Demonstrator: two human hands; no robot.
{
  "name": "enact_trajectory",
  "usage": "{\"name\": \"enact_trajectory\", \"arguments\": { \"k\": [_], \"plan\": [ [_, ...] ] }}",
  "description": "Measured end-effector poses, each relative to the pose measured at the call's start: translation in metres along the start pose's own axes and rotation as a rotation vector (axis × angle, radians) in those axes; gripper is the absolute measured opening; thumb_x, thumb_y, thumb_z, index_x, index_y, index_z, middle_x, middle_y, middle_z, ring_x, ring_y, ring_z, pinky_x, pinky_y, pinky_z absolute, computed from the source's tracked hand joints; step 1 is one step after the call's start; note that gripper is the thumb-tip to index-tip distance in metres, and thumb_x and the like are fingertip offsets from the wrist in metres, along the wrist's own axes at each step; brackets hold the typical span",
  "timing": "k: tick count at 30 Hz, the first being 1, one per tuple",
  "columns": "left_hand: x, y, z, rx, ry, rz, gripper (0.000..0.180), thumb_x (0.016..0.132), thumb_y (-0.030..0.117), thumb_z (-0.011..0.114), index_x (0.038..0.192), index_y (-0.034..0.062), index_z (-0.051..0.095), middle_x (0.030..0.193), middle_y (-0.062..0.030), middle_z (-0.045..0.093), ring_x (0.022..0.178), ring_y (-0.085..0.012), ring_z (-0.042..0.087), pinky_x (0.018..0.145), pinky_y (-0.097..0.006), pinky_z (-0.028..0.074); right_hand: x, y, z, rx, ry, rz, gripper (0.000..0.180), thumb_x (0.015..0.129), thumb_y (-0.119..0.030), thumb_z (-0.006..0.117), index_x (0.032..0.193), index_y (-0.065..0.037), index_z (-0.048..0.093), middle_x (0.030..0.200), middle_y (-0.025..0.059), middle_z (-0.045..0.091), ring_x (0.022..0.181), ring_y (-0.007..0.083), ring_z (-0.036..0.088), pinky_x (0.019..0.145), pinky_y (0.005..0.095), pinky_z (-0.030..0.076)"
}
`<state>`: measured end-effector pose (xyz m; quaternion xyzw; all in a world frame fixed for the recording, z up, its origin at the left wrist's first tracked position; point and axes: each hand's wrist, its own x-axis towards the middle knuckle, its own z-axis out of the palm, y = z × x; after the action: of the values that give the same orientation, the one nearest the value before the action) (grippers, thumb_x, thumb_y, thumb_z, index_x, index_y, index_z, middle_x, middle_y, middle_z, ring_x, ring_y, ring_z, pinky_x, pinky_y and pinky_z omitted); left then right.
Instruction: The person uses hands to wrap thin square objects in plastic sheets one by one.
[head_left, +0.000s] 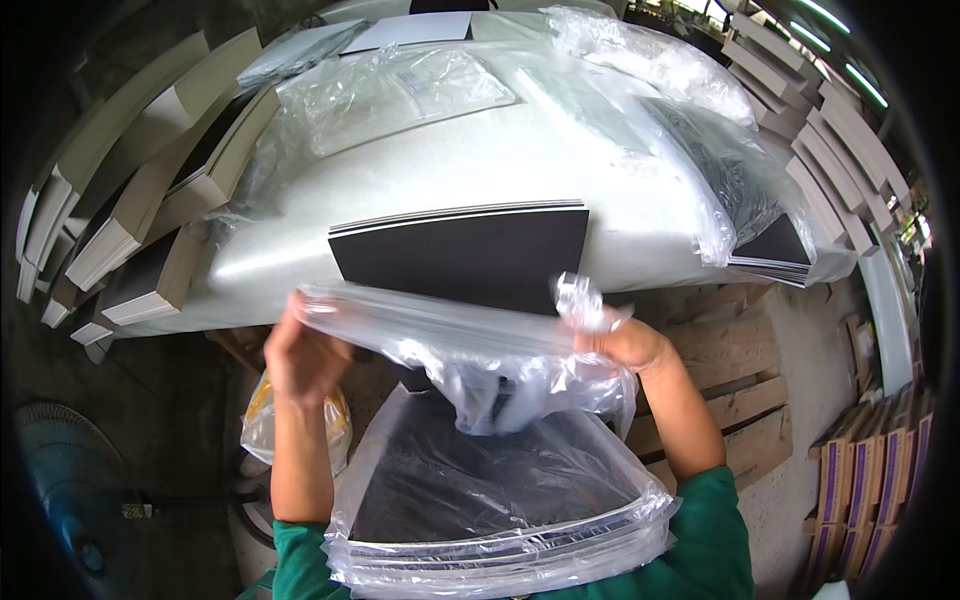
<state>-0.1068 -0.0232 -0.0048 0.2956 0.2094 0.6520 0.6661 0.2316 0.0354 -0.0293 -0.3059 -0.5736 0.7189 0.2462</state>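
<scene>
My left hand (305,355) pinches one end of a clear plastic bag (450,322); its fingertips are partly blurred. At the bag's other end, my right hand (628,345) is closed on the bunched plastic. The bag stretches nearly level between both hands, with loose folds hanging from its right half. Just beyond it, a short stack of black boards (460,245) with pale edges lies at the table's near edge. Close to my body is a plastic-wrapped stack of black sheets (490,470). Whether the hanging folds touch this stack, I cannot tell.
Thick stacks of boards (150,215) line the table's left side. On the pale table (430,165) lie flat plastic bags (400,95) and, at right, black boards under plastic (735,170). A fan (75,500) stands lower left; wooden pallets (730,350) lie on the floor at right.
</scene>
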Motion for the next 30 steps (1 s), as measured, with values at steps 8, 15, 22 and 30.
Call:
{"name": "enact_trajectory", "arguments": {
  "k": [8,15,22,30],
  "plan": [
    [-0.026,-0.016,-0.028,0.653,-0.285,-0.387,0.015,0.075,0.015,0.063,0.083,0.0022,0.061,0.081,-0.0073,0.063,0.083,-0.0199,0.059,0.077,-0.033,0.045,0.013,0.011,-0.011,0.97,-0.483,-0.018,0.026,0.087,-0.027,0.048,0.096,-0.004,0.054,0.075,0.0047,0.057,0.064,0.0143,0.057,0.057,0.0263,0.049],
    [-0.037,-0.064,-0.059,-0.303,0.016,-0.538,0.027,0.083,0.024,0.046,0.098,0.0035,0.055,0.087,-0.0084,0.06,0.078,-0.0194,0.059,0.068,-0.031,0.05,-0.003,0.02,0.016,0.973,-0.066,-0.492,0.048,0.076,-0.024,0.063,0.113,0.001,0.045,0.074,0.0049,0.055,0.064,0.0133,0.054,0.055,0.0259,0.045],
    [-0.046,-0.032,-0.024,-0.032,-0.295,-0.188,0.026,0.073,0.022,0.063,0.092,0.0052,0.057,0.082,-0.0104,0.056,0.074,-0.023,0.055,0.076,-0.046,0.043,-0.009,0.012,0.007,0.422,-0.17,-0.15,0.031,0.075,-0.017,0.063,0.102,-0.005,0.05,0.062,-0.0013,0.045,0.053,0.0055,0.04,0.046,0.0197,0.031],
    [0.019,0.023,0.01,1.064,0.0,0.313,0.029,0.065,-0.004,0.058,0.092,0.0036,0.057,0.068,0.0021,0.046,0.056,-0.0054,0.044,0.051,-0.024,0.04,0.028,-0.051,0.023,-1.005,1.199,-1.037,0.048,0.061,0.017,0.048,0.102,-0.005,0.058,0.099,0.008,0.052,0.067,0.0131,0.053,0.061,0.0266,0.044]
  ]
}}
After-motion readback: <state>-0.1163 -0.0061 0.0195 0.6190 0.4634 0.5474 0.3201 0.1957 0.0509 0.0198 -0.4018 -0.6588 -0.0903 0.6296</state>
